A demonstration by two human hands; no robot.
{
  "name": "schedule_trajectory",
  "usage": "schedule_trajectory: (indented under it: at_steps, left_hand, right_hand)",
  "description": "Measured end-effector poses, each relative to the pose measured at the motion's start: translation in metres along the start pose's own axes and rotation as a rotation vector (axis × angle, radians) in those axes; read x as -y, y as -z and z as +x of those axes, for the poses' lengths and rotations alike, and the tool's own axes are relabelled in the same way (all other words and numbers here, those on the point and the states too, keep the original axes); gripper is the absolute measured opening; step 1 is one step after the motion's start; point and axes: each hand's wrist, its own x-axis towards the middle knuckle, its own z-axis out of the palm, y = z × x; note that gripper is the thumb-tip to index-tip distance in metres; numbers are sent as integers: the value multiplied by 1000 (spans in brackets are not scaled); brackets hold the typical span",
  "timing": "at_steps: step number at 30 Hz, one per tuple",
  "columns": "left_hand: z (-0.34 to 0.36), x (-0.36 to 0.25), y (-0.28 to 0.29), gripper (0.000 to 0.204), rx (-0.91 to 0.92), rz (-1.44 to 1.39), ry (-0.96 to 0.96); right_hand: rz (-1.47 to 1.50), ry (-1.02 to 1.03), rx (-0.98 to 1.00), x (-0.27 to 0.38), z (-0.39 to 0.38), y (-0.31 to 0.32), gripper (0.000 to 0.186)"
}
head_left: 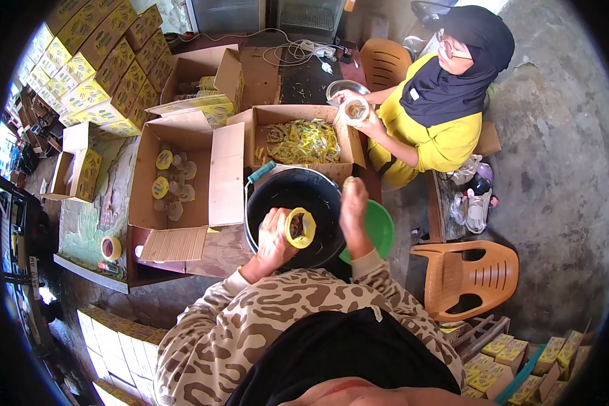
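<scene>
My left grip [275,237] is wrapped round a yellow-rimmed cup [300,228] at the frame's centre, over the black bucket [277,193]. My right grip [354,206] is by the bucket's right rim, right of centre; how far open, or holding what, I cannot tell.
</scene>
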Motion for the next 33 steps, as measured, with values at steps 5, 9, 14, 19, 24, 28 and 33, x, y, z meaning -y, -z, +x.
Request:
schedule_trajectory:
  at_steps: [5,9,14,19,24,28,33]
  left_hand:
    - [-10,17,-8,63,97,-43,173]
    - [-15,31,-13,60,89,-255,321]
    - [-20,39,-11,58,113,-356,441]
    - [-15,44,-14,62,116,-294,338]
    - [-20,47,-14,66,125,-245,320]
    - [-18,51,-16,66,101,-265,277]
    - [-16,49,-11,66,122,-265,327]
  right_hand:
    - [-20,153,268,39,-6,17,20]
    - [-264,541,139,98,-13,-3,24]
    - [-214,924,-26,141,0,-30,25]
    - [-319,1006,122,84,70,-71,38]
    - [-1158,635,453,18,105,-89,68]
    - [-698,641,452,18,90,-80,43]
    - [-477,410,753,72,9,-61,27]
